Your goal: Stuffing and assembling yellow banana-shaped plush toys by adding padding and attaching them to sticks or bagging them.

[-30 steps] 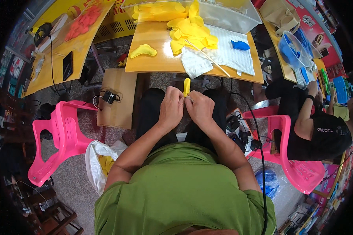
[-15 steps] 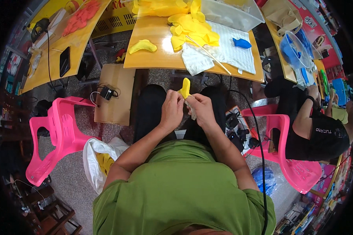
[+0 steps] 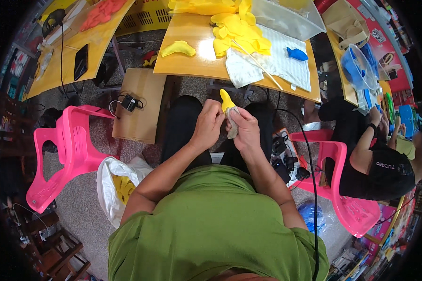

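Note:
Over my lap, my right hand [image 3: 246,130] grips a small yellow fabric piece [image 3: 227,99], its fingers wrapped round the lower part. The top is a bright yellow, curved, rounded tip pointing up and slightly left; below it a greyish-white part [image 3: 232,133] shows beside the thumb. My left hand [image 3: 208,125] is right beside it on the left, fingers curled in and pressed together. Whatever those fingers pinch, if anything, is hidden. On the table ahead lie a yellow banana-shaped piece [image 3: 178,48] and a pile of flat yellow cut pieces [image 3: 239,35].
On the wooden table [image 3: 192,65] are a thin stick [image 3: 258,65], white cloth [image 3: 290,75], a blue piece [image 3: 297,54] and a clear bin [image 3: 290,21]. Pink chairs [image 3: 72,140] flank me; a white bag [image 3: 107,196] stands left. A black cable [image 3: 309,159] hangs at right, near another person [image 3: 384,164].
The yellow piece now leans left and shows more of its greyish-white lower part. My left fingers have shifted slightly away from its base; my right hand has turned around it. The view has shifted slightly.

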Available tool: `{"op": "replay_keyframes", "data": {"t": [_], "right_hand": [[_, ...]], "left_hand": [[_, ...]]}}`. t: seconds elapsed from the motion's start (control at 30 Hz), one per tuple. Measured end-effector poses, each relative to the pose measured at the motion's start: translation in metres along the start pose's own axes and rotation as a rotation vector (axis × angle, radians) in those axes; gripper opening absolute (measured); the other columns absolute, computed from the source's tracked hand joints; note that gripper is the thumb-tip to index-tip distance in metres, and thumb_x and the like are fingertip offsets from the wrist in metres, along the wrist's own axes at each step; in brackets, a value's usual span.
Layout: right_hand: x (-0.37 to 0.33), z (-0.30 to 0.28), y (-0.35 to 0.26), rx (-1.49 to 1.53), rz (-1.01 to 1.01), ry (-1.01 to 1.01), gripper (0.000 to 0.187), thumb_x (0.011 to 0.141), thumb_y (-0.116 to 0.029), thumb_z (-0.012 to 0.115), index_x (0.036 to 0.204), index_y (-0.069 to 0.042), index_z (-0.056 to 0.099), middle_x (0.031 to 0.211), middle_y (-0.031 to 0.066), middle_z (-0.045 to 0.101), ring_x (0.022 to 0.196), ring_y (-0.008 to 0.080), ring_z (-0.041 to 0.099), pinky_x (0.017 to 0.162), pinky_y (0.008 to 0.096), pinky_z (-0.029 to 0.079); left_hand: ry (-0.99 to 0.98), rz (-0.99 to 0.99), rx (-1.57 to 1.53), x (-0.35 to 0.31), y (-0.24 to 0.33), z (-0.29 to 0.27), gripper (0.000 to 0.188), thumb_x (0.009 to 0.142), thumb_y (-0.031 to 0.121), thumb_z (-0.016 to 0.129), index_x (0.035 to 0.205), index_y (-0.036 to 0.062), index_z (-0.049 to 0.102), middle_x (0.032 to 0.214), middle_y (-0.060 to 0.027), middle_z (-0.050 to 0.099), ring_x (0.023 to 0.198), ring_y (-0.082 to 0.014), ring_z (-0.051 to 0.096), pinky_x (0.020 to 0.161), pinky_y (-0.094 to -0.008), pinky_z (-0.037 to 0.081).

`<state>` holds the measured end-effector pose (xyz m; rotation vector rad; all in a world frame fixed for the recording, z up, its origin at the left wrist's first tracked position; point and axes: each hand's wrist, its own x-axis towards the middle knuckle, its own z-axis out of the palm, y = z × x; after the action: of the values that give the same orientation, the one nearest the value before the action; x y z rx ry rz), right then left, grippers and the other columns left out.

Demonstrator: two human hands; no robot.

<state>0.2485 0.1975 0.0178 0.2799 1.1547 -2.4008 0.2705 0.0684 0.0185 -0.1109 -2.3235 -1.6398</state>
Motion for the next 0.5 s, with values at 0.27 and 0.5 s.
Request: {"op": "replay_keyframes", "data": {"t": [0.27,0.5], "right_hand": [[0.001,0.002,0.007,-1.038,-0.728,0.263,0.012,0.078,-0.004,0.065,0.089,0.001,0.062,0.072,0.0094,0.06,0.061,0.0199,0.057,0.056,0.029,0.045],[-0.011,0.008,-0.004,-1.265,-0.821,0.096,0.014,0.077,-0.001,0.063,0.09,0.004,0.061,0.085,0.0155,0.054,0.076,0.031,0.057,0.065,0.034,0.047]], "left_hand": [[0.025,-0.306,-0.38,-0.018,-0.016,0.019,0.006,0.085,0.001,0.055,0.083,-0.0004,0.05,0.079,-0.0049,0.053,0.072,-0.0133,0.054,0.067,-0.0281,0.044],[0.025,-0.572,-1.026,-0.026,-0.02,0.024,0.004,0.091,0.007,0.052,0.094,0.0052,0.055,0.089,0.0006,0.057,0.081,-0.0067,0.053,0.073,-0.0226,0.044]]}}
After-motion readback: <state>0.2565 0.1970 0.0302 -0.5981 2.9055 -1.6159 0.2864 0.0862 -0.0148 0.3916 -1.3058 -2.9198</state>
